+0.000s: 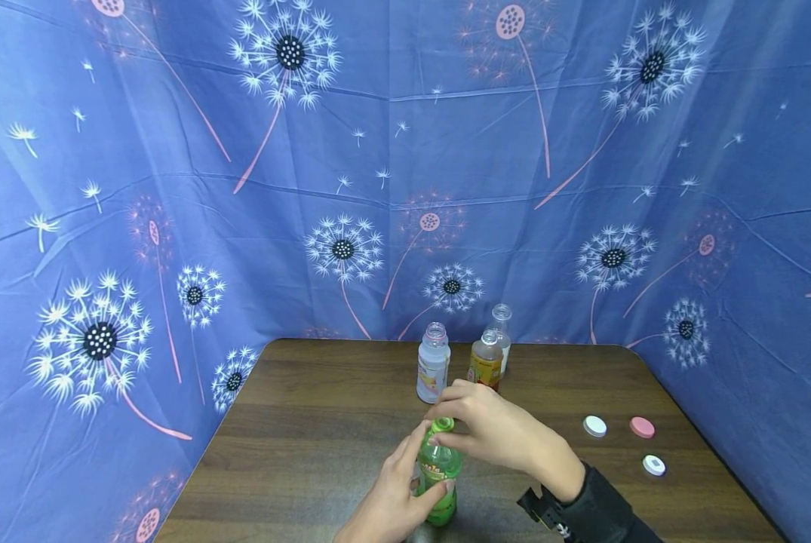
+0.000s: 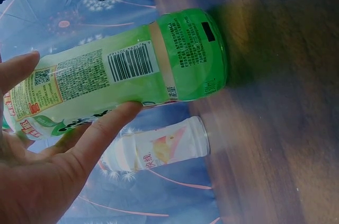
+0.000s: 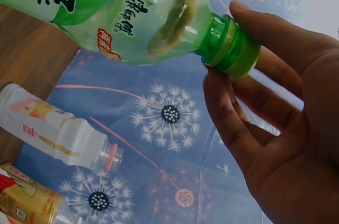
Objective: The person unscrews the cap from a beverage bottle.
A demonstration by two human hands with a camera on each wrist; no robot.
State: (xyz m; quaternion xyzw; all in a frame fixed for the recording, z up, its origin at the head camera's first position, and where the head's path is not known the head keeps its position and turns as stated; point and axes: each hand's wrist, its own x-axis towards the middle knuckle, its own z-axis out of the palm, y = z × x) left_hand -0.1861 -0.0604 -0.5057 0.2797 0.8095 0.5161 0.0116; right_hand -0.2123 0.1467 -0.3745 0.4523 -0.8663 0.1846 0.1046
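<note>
A green plastic bottle (image 1: 439, 464) stands near the front of the wooden table, its label and barcode facing the left wrist camera. My left hand (image 1: 393, 490) grips the bottle's body from the left, with thumb and fingers on either side of the label (image 2: 79, 83). At the top, my right hand (image 1: 480, 422) has its thumb and fingers round the green cap (image 3: 241, 54), which sits on the bottle's neck. In the right wrist view the right hand's thumb (image 3: 254, 20) lies on one side of the cap and a finger on the opposite side.
Behind the hands stand a white bottle (image 1: 434, 366), a yellow-labelled bottle (image 1: 484, 366) and a clear bottle (image 1: 502, 324), all with uncapped necks. To the right lie a white cap (image 1: 594, 426), a pink cap (image 1: 642, 427) and another white cap (image 1: 653, 465). A blue dandelion cloth (image 1: 391, 151) hangs behind.
</note>
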